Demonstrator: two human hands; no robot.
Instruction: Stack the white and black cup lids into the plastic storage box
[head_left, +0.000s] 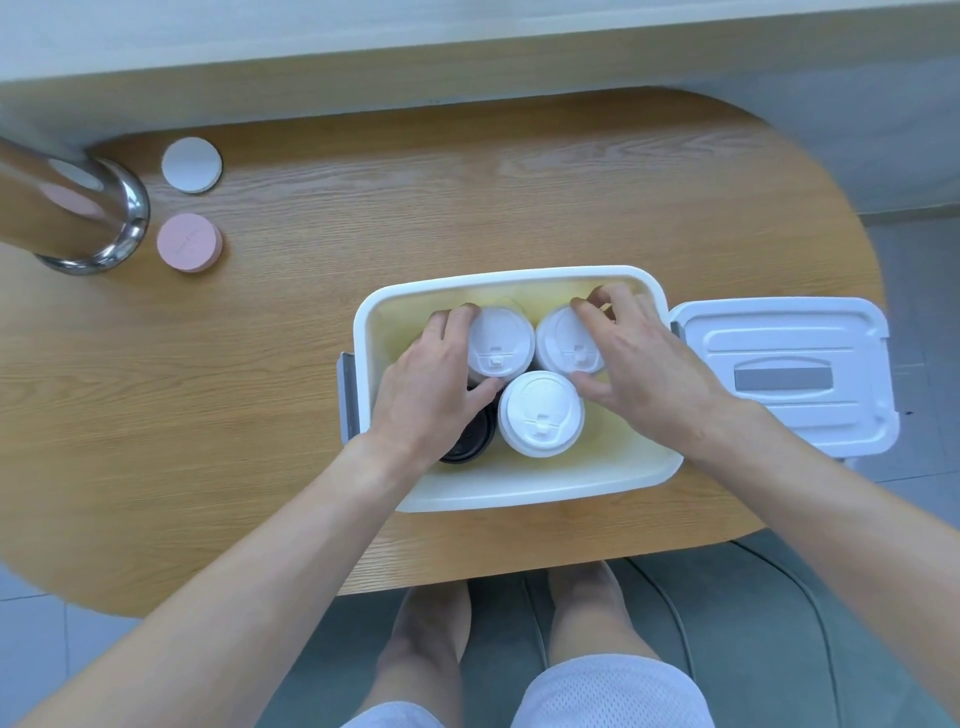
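Head view: left hand (431, 384) grips far-left white lid stack (500, 340) inside plastic storage box (519, 491); right hand (644, 364) grips far-right white lid stack (566, 340). 3rd white stack (540, 413) nearer, black lid stack (470, 436) beside it. Box lid (784, 374) right of box.

I am seeing a white storage box (524, 491) with a pale yellowish inside, sitting on a honey-brown table (467, 208) showing fine wood grain. Three white lid stacks are showing in it: a far-left stack (501, 340), a far-right stack (563, 340) and a near stack (540, 413). A black lid stack (470, 439) is peeking out beside them. The box cover (784, 374) is looking white with a grey bar. A white disc (191, 164) and a pink disc (189, 242) are lying by a shiny silver post (78, 213).
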